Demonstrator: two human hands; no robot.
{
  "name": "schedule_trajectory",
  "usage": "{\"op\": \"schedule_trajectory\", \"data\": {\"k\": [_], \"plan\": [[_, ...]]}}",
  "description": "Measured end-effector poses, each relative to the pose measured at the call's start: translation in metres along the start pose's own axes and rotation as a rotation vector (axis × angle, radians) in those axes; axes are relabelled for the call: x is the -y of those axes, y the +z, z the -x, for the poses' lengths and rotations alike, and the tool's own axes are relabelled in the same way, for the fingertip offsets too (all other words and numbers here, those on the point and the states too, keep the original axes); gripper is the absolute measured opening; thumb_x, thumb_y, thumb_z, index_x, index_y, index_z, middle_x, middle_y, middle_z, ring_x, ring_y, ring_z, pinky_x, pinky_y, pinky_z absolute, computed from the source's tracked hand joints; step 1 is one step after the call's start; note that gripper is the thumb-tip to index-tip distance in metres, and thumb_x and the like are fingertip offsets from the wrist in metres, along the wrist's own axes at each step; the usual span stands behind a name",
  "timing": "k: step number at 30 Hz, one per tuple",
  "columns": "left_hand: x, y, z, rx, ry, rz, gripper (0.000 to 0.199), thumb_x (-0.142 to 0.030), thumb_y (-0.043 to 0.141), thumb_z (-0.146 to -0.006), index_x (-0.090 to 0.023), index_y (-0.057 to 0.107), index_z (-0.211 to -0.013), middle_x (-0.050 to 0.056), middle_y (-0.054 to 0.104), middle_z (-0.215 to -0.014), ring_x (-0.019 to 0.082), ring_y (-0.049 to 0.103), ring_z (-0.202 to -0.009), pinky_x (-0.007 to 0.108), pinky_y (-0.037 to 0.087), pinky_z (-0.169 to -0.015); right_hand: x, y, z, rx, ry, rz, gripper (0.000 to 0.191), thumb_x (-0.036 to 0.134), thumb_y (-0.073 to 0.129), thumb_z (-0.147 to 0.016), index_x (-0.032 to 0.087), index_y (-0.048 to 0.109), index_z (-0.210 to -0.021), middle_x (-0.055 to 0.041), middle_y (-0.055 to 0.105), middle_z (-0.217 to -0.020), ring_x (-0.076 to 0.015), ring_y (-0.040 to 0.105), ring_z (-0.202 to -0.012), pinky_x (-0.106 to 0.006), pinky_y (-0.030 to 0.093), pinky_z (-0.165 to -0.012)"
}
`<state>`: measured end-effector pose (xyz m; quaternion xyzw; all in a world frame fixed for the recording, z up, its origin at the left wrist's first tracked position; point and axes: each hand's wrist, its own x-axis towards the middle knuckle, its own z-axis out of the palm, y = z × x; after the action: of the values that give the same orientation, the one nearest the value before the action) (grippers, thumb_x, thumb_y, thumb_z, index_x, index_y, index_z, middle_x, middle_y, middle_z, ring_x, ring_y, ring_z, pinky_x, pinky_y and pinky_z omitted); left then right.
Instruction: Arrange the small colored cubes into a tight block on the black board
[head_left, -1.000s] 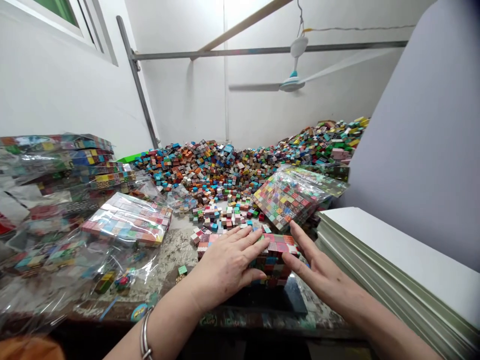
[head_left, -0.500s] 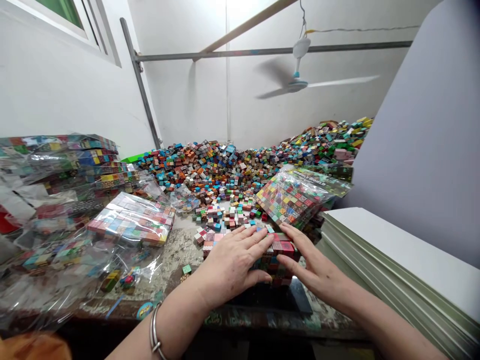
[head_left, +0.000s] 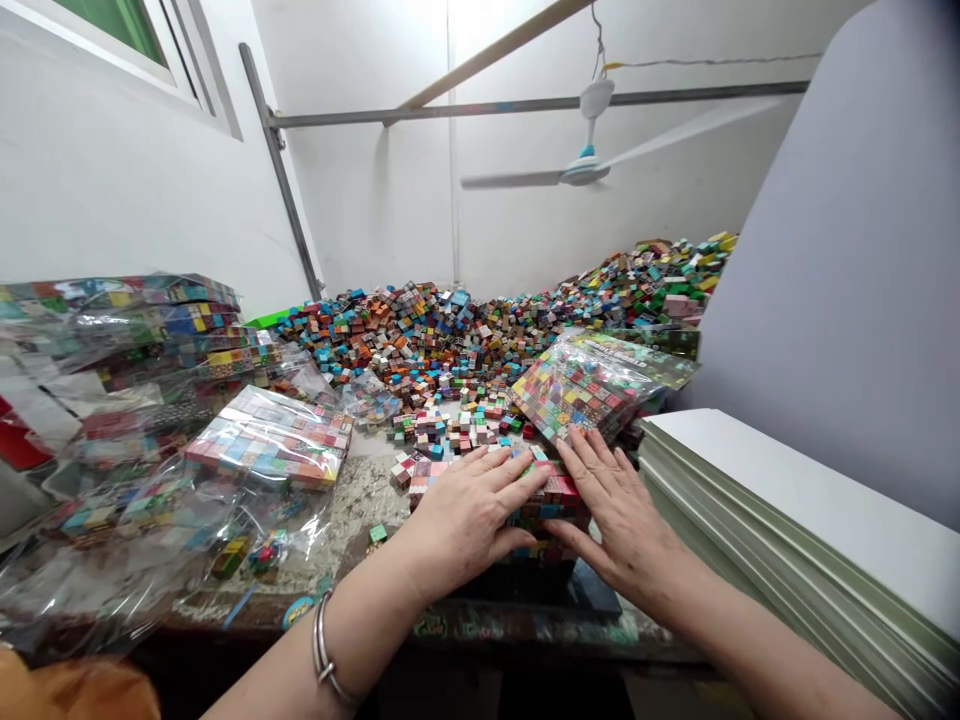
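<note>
A block of small coloured cubes [head_left: 559, 492] stands on a dark flat plate [head_left: 592, 590] near the table's front edge. My left hand [head_left: 474, 515] lies flat over its top and left part, fingers stretched and side by side, thumb along the front. On the right side, my right hand [head_left: 611, 505] rests with spread fingers against the block's top and right end, its thumb across the front. Both palms hide much of the block. Several loose cubes [head_left: 409, 468] lie just behind and to the left of it.
A large heap of cubes [head_left: 435, 330] runs along the back wall. Plastic-wrapped cube packs [head_left: 270, 435] are at left, another wrapped pack [head_left: 581, 385] behind my right hand. Stacked white sheets [head_left: 795, 510] stand at right. A fan [head_left: 589, 165] hangs above.
My right hand has shifted slightly up, its fingers now more over the block's right end. My left hand stays on the block. The view has moved a little.
</note>
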<state>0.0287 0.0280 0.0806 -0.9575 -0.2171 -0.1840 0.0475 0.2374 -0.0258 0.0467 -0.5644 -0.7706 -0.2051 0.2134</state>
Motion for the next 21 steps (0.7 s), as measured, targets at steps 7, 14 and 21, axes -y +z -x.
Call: {"op": "schedule_trajectory", "data": {"k": [7,14,21], "plan": [[0.0,0.0,0.0,-0.02,0.013,-0.026,0.058,-0.043,0.052,-0.083,-0.026,0.031,-0.135,0.003,0.04,-0.14,0.02,0.036,-0.128,0.038,0.028,-0.107,0.0,0.006,0.002,0.009,0.007,-0.006,0.079,0.045,0.043,-0.086,0.019,-0.003,-0.144,-0.0124,0.029,-0.145,-0.0269,0.011,-0.136,-0.054,0.021,-0.105],[0.0,0.002,0.001,-0.015,0.009,-0.036,0.061,-0.043,0.053,-0.083,-0.026,0.029,-0.137,0.002,0.038,-0.141,0.02,0.035,-0.129,0.038,0.028,-0.107,0.004,-0.007,0.0,-0.029,0.012,0.003,0.076,0.044,0.044,-0.086,0.015,0.003,-0.144,-0.0169,0.016,-0.148,-0.0272,0.012,-0.136,-0.053,0.023,-0.105],[-0.001,0.002,0.001,-0.029,0.006,-0.047,0.067,-0.041,0.058,-0.08,-0.019,0.029,-0.136,0.005,0.038,-0.141,0.021,0.035,-0.129,0.038,0.028,-0.107,0.011,-0.004,0.001,0.004,-0.088,0.002,0.061,0.032,0.044,-0.086,0.012,0.023,-0.14,-0.0128,0.038,-0.141,-0.0256,0.011,-0.136,-0.05,0.026,-0.106]]}}
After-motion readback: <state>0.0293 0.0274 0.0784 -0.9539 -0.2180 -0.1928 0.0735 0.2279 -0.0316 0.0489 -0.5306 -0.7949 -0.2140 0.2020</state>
